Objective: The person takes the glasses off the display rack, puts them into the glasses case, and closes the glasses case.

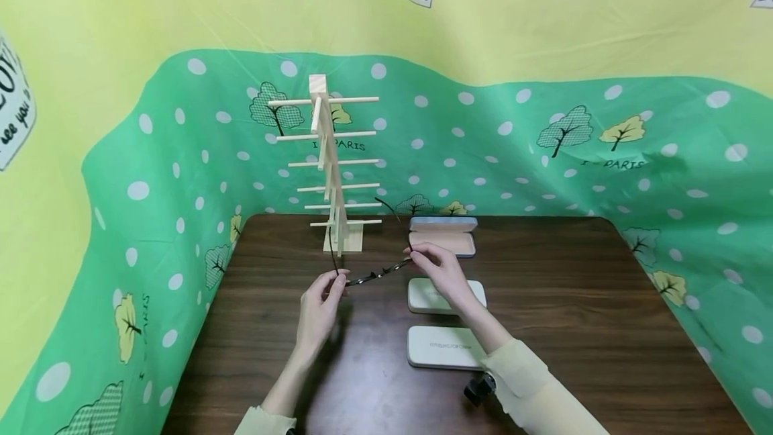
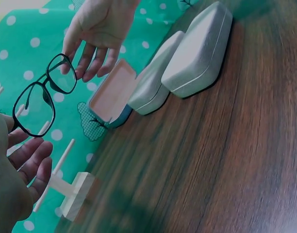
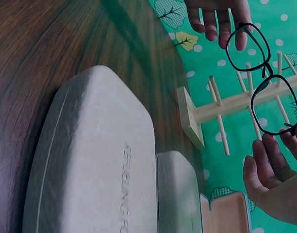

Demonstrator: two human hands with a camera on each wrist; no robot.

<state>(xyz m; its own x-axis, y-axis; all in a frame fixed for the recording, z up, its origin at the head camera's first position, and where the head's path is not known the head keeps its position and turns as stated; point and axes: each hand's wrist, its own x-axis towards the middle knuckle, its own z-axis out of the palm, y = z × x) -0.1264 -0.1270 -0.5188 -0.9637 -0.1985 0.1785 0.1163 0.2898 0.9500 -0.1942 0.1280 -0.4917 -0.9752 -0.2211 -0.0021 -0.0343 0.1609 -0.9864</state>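
One pair black-rimmed eyeglasses (image 1: 376,276), ends pinched by our left hand (image 1: 320,302) and right hand (image 1: 445,274); careless swing could snag temples (image 1: 387,205) on wooden peg rack (image 1: 330,166).

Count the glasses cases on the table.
3: the open case at the back of the table, the middle closed case in front of it, and the front closed case nearest the head camera. No others show; none seems hidden.

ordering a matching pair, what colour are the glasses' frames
The glasses have black frames, seen best in the right wrist view.
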